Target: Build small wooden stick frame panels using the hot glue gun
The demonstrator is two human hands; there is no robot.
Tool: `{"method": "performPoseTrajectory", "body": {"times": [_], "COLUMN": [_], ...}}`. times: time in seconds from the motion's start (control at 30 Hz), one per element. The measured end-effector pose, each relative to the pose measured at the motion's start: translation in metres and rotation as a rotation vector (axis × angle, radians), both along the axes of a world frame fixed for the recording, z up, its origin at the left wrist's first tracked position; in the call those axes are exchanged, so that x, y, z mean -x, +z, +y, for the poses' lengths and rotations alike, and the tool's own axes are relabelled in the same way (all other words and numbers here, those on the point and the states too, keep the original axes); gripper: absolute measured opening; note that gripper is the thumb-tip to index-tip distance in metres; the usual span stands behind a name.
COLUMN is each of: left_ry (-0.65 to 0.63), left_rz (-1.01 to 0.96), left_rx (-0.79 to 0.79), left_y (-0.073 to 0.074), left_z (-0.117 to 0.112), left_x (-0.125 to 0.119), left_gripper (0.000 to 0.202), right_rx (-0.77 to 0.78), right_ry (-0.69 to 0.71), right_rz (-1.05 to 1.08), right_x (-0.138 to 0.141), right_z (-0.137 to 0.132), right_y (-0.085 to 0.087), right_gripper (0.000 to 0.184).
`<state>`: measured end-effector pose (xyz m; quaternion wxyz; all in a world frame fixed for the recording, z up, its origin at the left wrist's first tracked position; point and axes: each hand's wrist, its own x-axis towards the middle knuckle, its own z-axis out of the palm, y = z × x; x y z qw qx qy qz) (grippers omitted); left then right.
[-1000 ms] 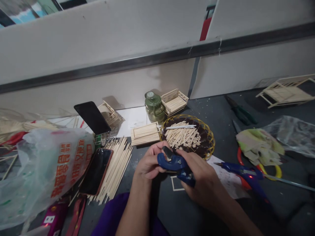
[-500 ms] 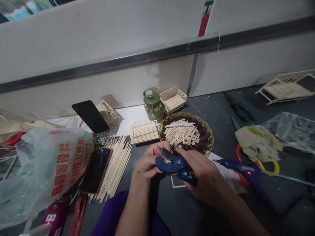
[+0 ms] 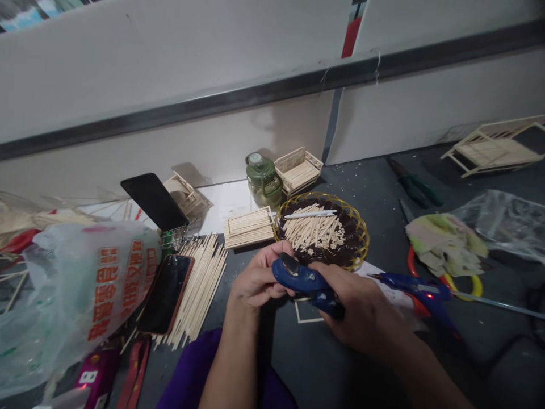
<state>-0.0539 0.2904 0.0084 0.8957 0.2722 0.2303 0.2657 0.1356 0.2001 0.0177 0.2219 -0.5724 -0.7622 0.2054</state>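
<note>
My right hand (image 3: 361, 312) is wrapped round a blue cutter tool (image 3: 304, 281) with a dark blade at its jaw. My left hand (image 3: 255, 278) is closed in a pinch at the cutter's jaw, holding something small that I cannot make out. Both hands hover just in front of a round woven basket (image 3: 361, 241) filled with short cut wooden sticks (image 3: 313, 230) and one white stick. A small stick frame (image 3: 304, 312) lies flat on the dark table beneath my hands.
Long bamboo sticks (image 3: 200, 287) lie left beside a phone (image 3: 166, 292), with a second phone (image 3: 154, 201) propped up and a plastic bag (image 3: 85, 284). A blue glue gun (image 3: 419, 287), scissors, pliers (image 3: 415, 187), a green jar (image 3: 261, 179) and small stick furniture (image 3: 298, 169) surround the basket.
The cutter's jaw has closed down and my hands have shifted slightly; the view has tilted a little.
</note>
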Motion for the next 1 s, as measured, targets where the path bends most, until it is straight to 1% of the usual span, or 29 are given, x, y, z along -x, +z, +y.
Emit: {"method": "performPoseTrajectory", "body": {"times": [0.13,0.2,0.23,0.33,0.43,0.5,0.6,0.67,0.83,1.0], "left_ry": [-0.009,0.010,0.036,0.131,0.200,0.224,0.243,0.258,0.292,0.320], "left_rz": [0.015,0.049,0.072,0.143,0.191,0.227,0.286,0.312,0.323,0.310], "left_rx": [0.008,-0.015,-0.032,-0.101,-0.189,-0.238,-0.272,-0.286,-0.307,-0.315], "left_y": [0.004,0.006,0.007,0.011,0.012,0.012,0.010,0.010,0.005,0.000], "left_z": [0.000,0.000,0.000,-0.002,-0.004,-0.005,-0.005,-0.004,-0.002,-0.002], "left_x": [-0.003,-0.007,-0.010,-0.019,-0.024,-0.025,-0.024,-0.024,-0.026,-0.030], "left_gripper": [0.040,0.040,0.040,0.037,0.035,0.035,0.038,0.043,0.070,0.075], "right_rx": [0.110,0.111,0.107,0.112,0.130,0.143,0.167,0.169,0.171,0.208], "right_ry": [-0.058,-0.114,-0.143,-0.216,-0.251,-0.253,-0.251,-0.248,-0.271,-0.296], "right_rz": [0.012,0.000,-0.020,-0.095,-0.115,-0.110,-0.095,-0.083,-0.090,-0.080], "right_x": [0.005,0.007,0.007,0.006,0.005,0.006,0.007,0.009,0.010,0.009], "right_z": [-0.006,-0.008,-0.009,-0.009,-0.007,-0.005,-0.004,-0.003,-0.001,0.001], "right_y": [0.003,0.002,0.001,-0.001,-0.003,-0.005,-0.010,-0.013,-0.019,-0.025], "right_gripper": [0.023,0.011,0.008,0.006,0.004,0.006,0.011,0.013,0.015,0.012]}}
